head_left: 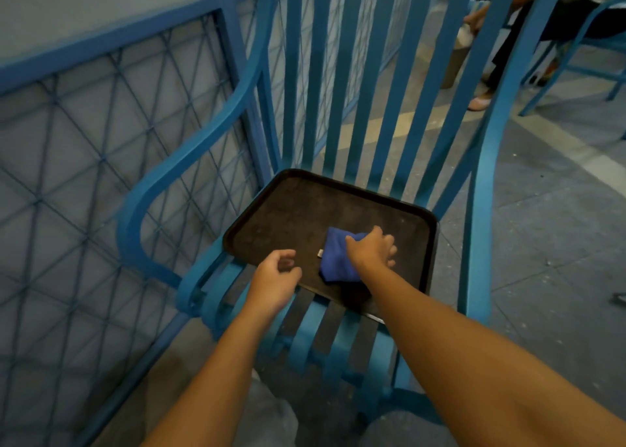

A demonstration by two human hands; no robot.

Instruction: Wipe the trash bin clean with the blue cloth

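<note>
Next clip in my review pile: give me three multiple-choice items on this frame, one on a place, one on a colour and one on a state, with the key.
1. Where does the blue cloth lie?
A) on the floor
B) on the dark tray
C) over an armrest

2. What colour is the chair?
A) red
B) white
C) blue

3. What does the left hand hold?
A) nothing
B) the cloth
C) a bottle

Key:
1 B, the cloth lies on the tray under the right hand.
2 C, its slats and arms are blue.
3 A, its loosely curled fingers enclose nothing.
</note>
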